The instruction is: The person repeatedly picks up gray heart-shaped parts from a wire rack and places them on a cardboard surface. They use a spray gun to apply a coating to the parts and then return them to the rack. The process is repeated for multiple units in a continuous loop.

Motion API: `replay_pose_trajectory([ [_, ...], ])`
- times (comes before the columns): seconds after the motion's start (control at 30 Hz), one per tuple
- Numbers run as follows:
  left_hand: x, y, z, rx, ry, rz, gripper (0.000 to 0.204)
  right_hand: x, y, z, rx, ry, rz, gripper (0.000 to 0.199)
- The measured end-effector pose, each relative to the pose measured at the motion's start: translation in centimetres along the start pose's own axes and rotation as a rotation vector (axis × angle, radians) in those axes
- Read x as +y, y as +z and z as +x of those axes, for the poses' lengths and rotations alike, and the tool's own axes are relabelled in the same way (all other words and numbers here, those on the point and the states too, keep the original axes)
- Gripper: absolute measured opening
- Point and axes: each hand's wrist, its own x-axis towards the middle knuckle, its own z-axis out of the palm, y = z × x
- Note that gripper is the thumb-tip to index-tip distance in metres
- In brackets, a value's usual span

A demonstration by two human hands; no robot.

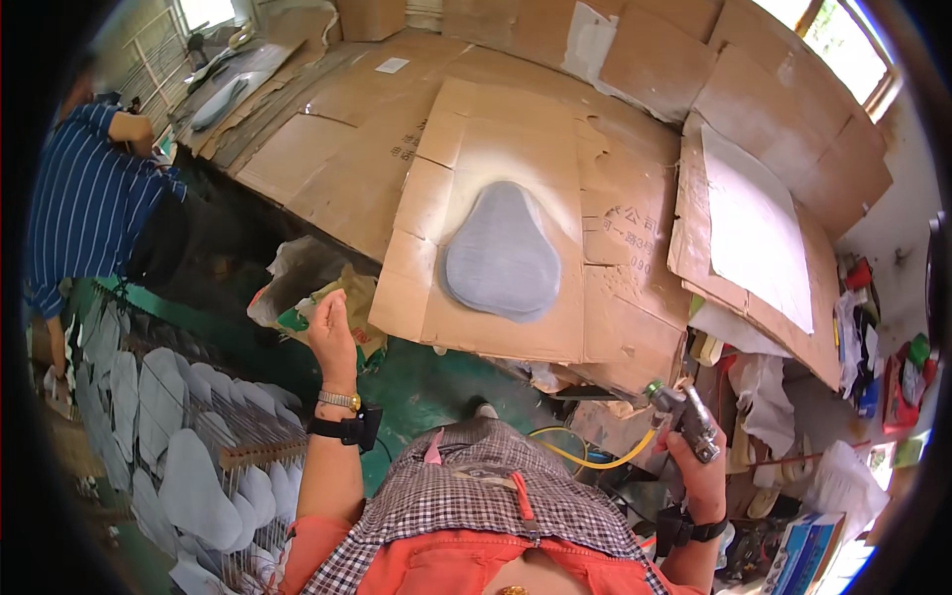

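A grey pear-shaped pad (pixel 502 254) lies flat on a cardboard-covered table (pixel 347 169), ringed by a pale haze of spray on the cardboard. My right hand (pixel 697 468) grips a metal spray gun (pixel 684 415) with a yellow hose (pixel 595 458), held low at the table's near right corner, away from the pad. My left hand (pixel 332 332) is raised beside the table's near left edge, fingers loosely together, holding nothing; it wears a watch and a black wrist strap.
A rack of several grey pads (pixel 169 436) stands at my lower left. A person in a striped shirt (pixel 84 198) works at far left. A white sheet (pixel 754 223) lies on cardboard at right. Bags (pixel 327 297) and clutter (pixel 873 387) crowd the floor.
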Motion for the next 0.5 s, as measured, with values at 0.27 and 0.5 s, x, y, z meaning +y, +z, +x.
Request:
replay_pose_trajectory([
  [0.27,-1.3,0.2,-0.5,-0.121,-0.119,0.005,0.026,-0.3,5.2,-1.4,0.017,-0.058,0.042,0.048],
  [0.5,-5.4,-1.7,-0.3,-0.112,-0.055,0.045,0.024,-0.8,4.4,-4.7,0.208,-0.017,-0.090,0.045],
])
